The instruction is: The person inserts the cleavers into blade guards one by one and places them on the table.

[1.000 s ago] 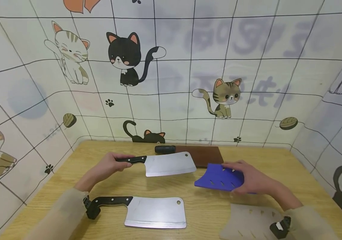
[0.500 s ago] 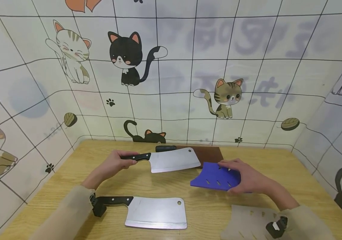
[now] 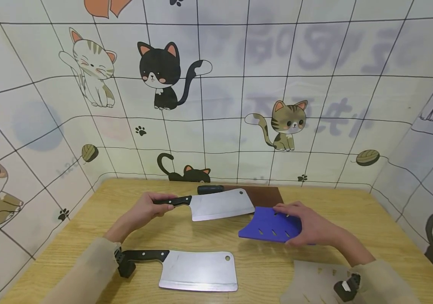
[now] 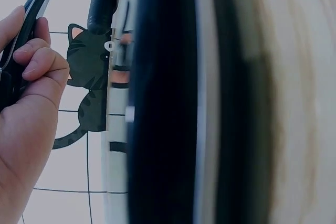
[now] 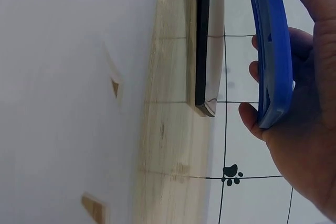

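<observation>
While L hand grips cleaver (blk hdl), R hand holds blue slotted piece nr blade.

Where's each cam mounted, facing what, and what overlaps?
Head: on the head, facing forward and down over the table; left hand, right hand and both sleeves show.
Left wrist: on that wrist, facing the held cleaver's black handle; only the left hand shows.
Right wrist: on that wrist, facing the blue slotted piece; only the right hand shows.
Head and right wrist share the blue slotted piece.
</observation>
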A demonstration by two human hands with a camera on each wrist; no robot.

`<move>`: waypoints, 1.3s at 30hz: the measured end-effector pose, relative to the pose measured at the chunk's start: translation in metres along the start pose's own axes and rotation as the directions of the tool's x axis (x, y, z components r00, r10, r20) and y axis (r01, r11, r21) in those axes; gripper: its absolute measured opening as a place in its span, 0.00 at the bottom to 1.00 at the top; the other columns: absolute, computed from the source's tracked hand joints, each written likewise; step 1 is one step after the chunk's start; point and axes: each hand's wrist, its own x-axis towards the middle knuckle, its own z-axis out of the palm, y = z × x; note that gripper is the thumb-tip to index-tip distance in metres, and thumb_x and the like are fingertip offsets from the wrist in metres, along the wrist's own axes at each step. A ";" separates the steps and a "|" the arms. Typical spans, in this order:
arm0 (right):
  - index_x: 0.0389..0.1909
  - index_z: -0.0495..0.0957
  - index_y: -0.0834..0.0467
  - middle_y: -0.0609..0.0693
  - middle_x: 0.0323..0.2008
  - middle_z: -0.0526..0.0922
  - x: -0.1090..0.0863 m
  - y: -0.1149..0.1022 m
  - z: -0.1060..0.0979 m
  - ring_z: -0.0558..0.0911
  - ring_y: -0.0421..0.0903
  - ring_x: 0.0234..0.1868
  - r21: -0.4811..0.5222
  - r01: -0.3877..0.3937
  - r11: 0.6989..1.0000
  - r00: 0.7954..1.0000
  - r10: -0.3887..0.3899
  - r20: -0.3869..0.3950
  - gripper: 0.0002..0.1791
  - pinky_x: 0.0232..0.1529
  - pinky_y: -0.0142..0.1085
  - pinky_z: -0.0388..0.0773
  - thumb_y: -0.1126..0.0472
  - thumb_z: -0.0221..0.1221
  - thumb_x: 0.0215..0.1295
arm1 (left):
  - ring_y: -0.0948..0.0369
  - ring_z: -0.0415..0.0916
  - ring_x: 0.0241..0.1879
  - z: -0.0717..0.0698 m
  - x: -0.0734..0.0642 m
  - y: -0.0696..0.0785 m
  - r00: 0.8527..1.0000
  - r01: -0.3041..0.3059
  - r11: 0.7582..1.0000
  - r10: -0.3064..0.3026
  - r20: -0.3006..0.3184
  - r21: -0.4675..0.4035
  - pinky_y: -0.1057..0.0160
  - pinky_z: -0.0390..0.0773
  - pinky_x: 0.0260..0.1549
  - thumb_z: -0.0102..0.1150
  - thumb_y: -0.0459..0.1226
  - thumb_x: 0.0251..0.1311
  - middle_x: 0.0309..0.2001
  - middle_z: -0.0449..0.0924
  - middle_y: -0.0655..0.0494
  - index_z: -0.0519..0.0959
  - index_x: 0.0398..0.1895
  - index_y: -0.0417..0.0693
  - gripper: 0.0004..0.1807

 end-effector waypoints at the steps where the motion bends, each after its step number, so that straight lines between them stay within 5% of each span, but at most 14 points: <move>1: 0.70 0.74 0.55 0.56 0.64 0.75 0.000 0.000 0.000 0.69 0.54 0.61 -0.001 -0.003 1.000 1.000 0.003 -0.001 0.50 0.53 0.45 0.74 0.47 0.79 0.41 | 0.61 0.65 0.27 0.000 0.000 0.000 1.000 -0.001 1.000 0.001 0.004 -0.008 0.65 0.65 0.28 0.66 0.32 0.65 0.34 0.78 0.53 0.80 0.60 0.32 0.21; 10: 0.72 0.70 0.59 0.61 0.62 0.73 -0.003 -0.002 -0.004 0.72 0.57 0.57 -0.022 -0.095 0.995 0.994 0.094 -0.052 0.56 0.50 0.50 0.74 0.46 0.81 0.39 | 0.63 0.62 0.26 0.003 -0.002 -0.003 1.000 0.001 0.998 0.000 0.016 -0.058 0.67 0.63 0.26 0.66 0.32 0.65 0.29 0.73 0.56 0.78 0.61 0.30 0.23; 21: 0.71 0.71 0.61 0.64 0.64 0.72 -0.001 0.004 0.001 0.71 0.64 0.61 -0.077 -0.030 0.997 0.993 0.020 -0.119 0.56 0.51 0.58 0.72 0.44 0.80 0.37 | 0.63 0.64 0.28 0.004 -0.004 -0.005 0.999 0.016 0.995 -0.013 0.029 -0.101 0.67 0.65 0.29 0.66 0.29 0.63 0.40 0.78 0.50 0.76 0.64 0.29 0.25; 30: 0.71 0.72 0.60 0.63 0.64 0.72 -0.004 0.008 0.004 0.71 0.64 0.61 -0.066 -0.021 0.998 0.992 0.012 -0.126 0.57 0.50 0.57 0.73 0.43 0.81 0.36 | 0.58 0.72 0.39 0.000 -0.005 -0.006 0.998 0.029 0.997 -0.026 0.048 -0.064 0.66 0.72 0.32 0.67 0.29 0.62 0.58 0.77 0.41 0.78 0.63 0.32 0.25; 39: 0.68 0.74 0.62 0.61 0.63 0.75 -0.010 0.009 -0.004 0.72 0.56 0.58 -0.103 -0.028 0.994 0.981 0.008 -0.192 0.55 0.48 0.52 0.74 0.47 0.82 0.34 | 0.60 0.74 0.35 0.002 -0.009 -0.001 0.987 -0.039 0.998 0.031 0.155 0.048 0.66 0.74 0.32 0.69 0.32 0.62 0.48 0.80 0.46 0.79 0.62 0.33 0.25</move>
